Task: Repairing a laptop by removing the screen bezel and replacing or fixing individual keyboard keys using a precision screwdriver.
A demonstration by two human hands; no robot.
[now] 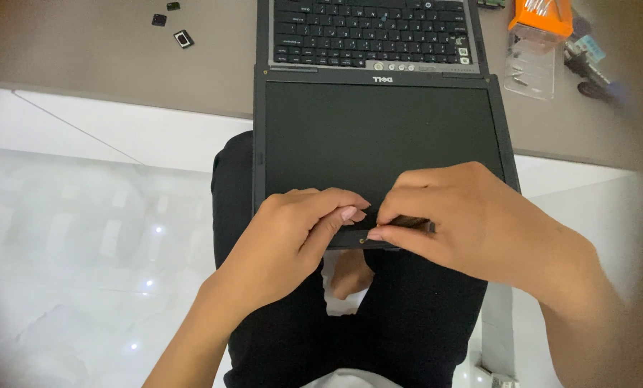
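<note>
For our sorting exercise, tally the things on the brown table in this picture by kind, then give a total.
Laptop, opened flat with its screen hanging over the table edge: 1
Small black loose parts at the far left: 3
Orange case: 1
Clear plastic lid or tray: 1
Dark tool, blurred, at the far right: 1
Total: 7

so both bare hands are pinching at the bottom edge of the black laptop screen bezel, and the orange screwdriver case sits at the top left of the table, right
Not quite. The head view shows the orange screwdriver case at the top right of the grey table, not the top left. Both the left hand and right hand do pinch at the black laptop screen bezel.
</note>
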